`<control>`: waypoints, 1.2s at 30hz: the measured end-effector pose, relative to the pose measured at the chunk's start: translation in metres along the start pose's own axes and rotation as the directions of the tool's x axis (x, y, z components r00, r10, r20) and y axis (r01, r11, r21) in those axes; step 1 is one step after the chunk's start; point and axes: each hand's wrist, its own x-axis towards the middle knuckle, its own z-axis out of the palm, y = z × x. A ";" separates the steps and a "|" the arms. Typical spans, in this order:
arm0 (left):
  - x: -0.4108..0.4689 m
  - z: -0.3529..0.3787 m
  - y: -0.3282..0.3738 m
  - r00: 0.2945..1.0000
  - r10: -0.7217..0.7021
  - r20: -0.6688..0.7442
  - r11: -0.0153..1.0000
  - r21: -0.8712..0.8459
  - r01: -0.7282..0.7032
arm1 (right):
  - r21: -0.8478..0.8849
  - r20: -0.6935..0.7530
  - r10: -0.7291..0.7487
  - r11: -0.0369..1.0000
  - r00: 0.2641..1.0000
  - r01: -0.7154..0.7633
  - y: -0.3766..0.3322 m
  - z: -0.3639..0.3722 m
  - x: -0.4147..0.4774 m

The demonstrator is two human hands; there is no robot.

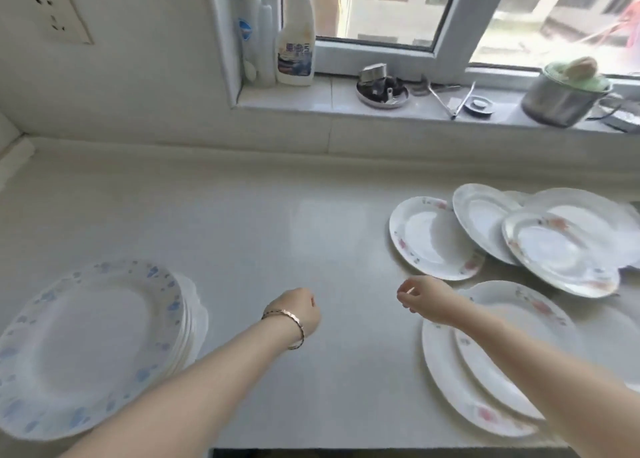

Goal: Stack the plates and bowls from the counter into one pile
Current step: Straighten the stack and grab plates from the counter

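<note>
Head view — left hand (pixel 301 310) clenched, right hand (pixel 420 296) loosely curled, both empty — floral plate (pixel 429 237) just beyond.

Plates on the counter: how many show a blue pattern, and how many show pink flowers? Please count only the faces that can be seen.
Blue-patterned plate: 1 (the top one; those beneath are hidden)
Pink-flowered plates: 4
Total: 5

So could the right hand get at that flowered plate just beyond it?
Probably yes: the right hand hovers empty just short of the plate, whose near rim lies uncovered, only bare counter between them.
</note>
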 end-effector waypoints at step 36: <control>0.105 0.128 0.386 0.923 -0.343 0.175 0.170 -0.955 0.244 | 0.456 -0.379 0.241 0.889 0.894 -0.047 0.316 -0.185 0.030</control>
